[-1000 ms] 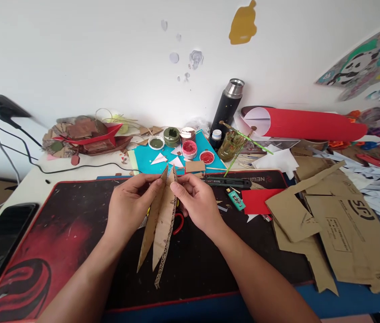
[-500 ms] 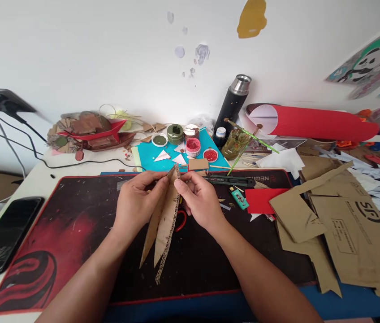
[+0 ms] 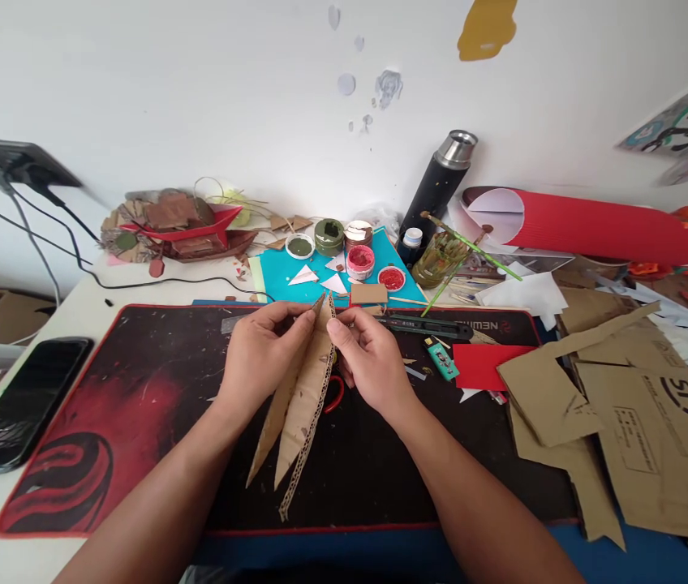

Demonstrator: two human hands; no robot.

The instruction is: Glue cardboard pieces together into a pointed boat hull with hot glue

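Observation:
Between my hands, above the dark mouse pad [image 3: 155,389], is a long folded cardboard piece [image 3: 306,410] with pointed lower ends and a corrugated edge strip along its right side. My left hand [image 3: 262,353] pinches its upper left part between thumb and fingers. The thumb and fingers of my right hand [image 3: 374,353] close on the upper right edge by the corrugated strip. The lower ends hang apart from each other, towards me. Red-handled scissors [image 3: 335,395] lie partly hidden behind the cardboard and my right hand. A utility knife [image 3: 429,326] lies beyond my right hand.
Cardboard scraps [image 3: 642,438] and a red paper piece [image 3: 483,367] lie at right. Open paint jars [image 3: 328,237] stand on blue paper [image 3: 277,272] at the back, near a black thermos [image 3: 438,191]. A phone [image 3: 24,405] lies left; a cardboard boat [image 3: 189,227] sits behind.
The view has shifted slightly, so the background sits further right. Both hands keep their grip on the cardboard, whose two sides have spread a little further apart near the top.

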